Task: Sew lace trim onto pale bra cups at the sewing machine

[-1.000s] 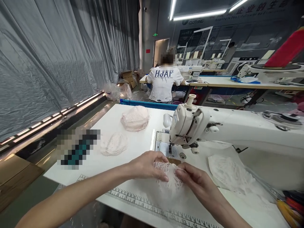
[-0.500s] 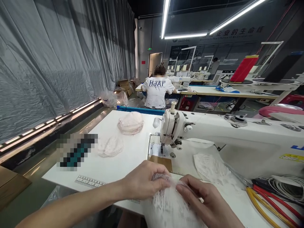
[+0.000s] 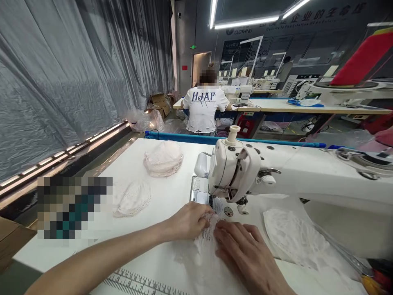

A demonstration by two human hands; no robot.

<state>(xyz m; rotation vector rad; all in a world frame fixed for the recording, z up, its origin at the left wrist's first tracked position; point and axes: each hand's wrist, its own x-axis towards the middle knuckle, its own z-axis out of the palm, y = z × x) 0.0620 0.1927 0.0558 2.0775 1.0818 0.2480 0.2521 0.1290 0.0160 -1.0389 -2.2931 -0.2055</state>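
White lace fabric (image 3: pixel 206 239) hangs gathered between my hands, in front of the sewing machine's (image 3: pixel 229 172) needle area. My left hand (image 3: pixel 190 221) is closed on the top edge of this lace, its fingertips close to the presser foot (image 3: pixel 211 201). On the right side of the same piece, my right hand (image 3: pixel 245 250) is closed with its fingertips against the lace; part of its grip is hidden. The lower fabric drapes over the table's front, blurred.
Pale lace cups (image 3: pixel 164 159) are stacked on the white table (image 3: pixel 172 192), with another lace piece (image 3: pixel 132 198) nearer. More lace (image 3: pixel 294 233) lies under the machine arm beside scissors (image 3: pixel 346 250). Ruler markings (image 3: pixel 135 280) run along the front. A person in a white shirt (image 3: pixel 205 108) sits ahead.
Both hands have brought the lace forward to the presser foot. My right fingers have shifted closer to my left hand. The view has moved nearer to the machine.
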